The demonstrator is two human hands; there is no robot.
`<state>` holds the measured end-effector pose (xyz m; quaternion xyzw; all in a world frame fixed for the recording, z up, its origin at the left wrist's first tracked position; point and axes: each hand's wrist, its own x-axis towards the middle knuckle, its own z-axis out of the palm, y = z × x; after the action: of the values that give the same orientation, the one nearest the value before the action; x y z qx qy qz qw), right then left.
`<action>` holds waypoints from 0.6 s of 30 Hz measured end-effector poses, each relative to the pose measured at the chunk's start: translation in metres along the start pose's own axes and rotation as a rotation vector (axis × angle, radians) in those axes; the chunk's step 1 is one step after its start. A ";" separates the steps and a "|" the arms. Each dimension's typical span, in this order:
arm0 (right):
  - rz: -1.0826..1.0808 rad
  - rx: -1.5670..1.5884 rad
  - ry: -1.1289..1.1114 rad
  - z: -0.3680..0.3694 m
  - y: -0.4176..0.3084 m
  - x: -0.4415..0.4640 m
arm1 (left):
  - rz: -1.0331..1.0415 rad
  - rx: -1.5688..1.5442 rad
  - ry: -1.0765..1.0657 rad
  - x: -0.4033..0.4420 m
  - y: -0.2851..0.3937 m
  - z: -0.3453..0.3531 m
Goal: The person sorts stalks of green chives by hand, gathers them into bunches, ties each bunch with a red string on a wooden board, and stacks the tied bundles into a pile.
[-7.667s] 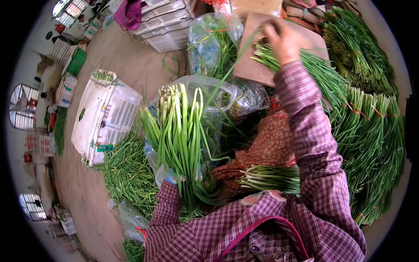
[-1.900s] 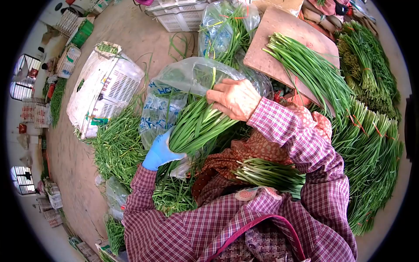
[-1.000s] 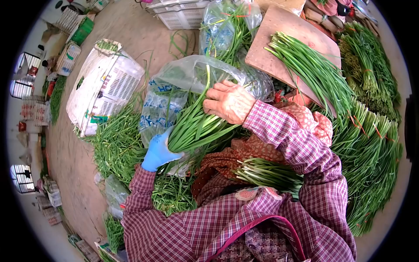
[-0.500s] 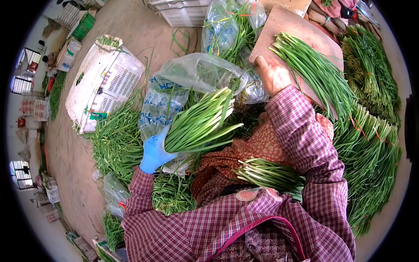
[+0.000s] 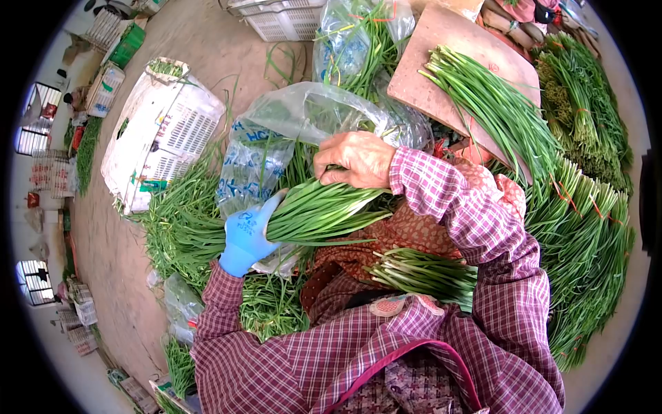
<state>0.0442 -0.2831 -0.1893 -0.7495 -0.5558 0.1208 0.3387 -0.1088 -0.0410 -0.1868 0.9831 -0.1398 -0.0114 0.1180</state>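
In a blue glove, my left hand point(image 5: 248, 233) grips a bunch of garlic chives point(image 5: 314, 219), its leaves trailing out to the left. My bare right hand point(image 5: 355, 162) is curled over the upper edge of this bunch, thumb and fingers pinching at its stalks; the fingertips are partly hidden. A second bunch of chives point(image 5: 424, 274) rests on my lap. At the upper right, another bunch point(image 5: 493, 103) lies across a pinkish board point(image 5: 420, 76). Behind my hands, a clear plastic bag with blue print point(image 5: 255, 162) holds loose chives.
Loose greens point(image 5: 183, 238) are heaped at the left beside a white crate point(image 5: 172, 131). Tied bundles of chives point(image 5: 586, 269) are stacked along the right. A second plastic bag point(image 5: 341, 52) and a pale crate point(image 5: 283, 21) stand at the back.
My right hand has come left from the board's edge to the chives held in my left hand. The bunch is lying flatter, with its stalk ends turned more to the right.
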 end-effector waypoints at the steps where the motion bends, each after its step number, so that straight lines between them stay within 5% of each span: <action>1: 0.058 0.042 0.025 0.002 -0.001 -0.001 | 0.000 0.000 -0.001 0.000 0.000 0.000; 4: 0.124 0.022 0.084 0.004 0.002 -0.004 | 0.022 -0.038 0.014 -0.001 0.000 0.002; 6: 0.262 0.437 0.348 0.001 0.008 -0.007 | 0.017 -0.058 0.020 -0.002 -0.002 0.004; 8: 0.375 0.913 0.406 -0.004 0.023 -0.014 | -0.021 -0.099 0.000 -0.006 -0.003 0.005; 10: 0.382 1.063 0.388 -0.008 0.030 -0.020 | -0.065 -0.139 -0.020 -0.005 -0.004 0.006; 16: 0.389 1.326 0.444 -0.019 0.028 -0.032 | 0.055 -0.136 0.131 -0.001 -0.003 0.010; 18: 0.540 1.214 0.636 -0.034 0.028 -0.043 | 0.036 -0.096 0.121 -0.004 -0.006 0.011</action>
<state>0.0690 -0.3390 -0.1909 -0.5398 -0.0621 0.2633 0.7971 -0.1115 -0.0372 -0.1991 0.9725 -0.1496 0.0435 0.1734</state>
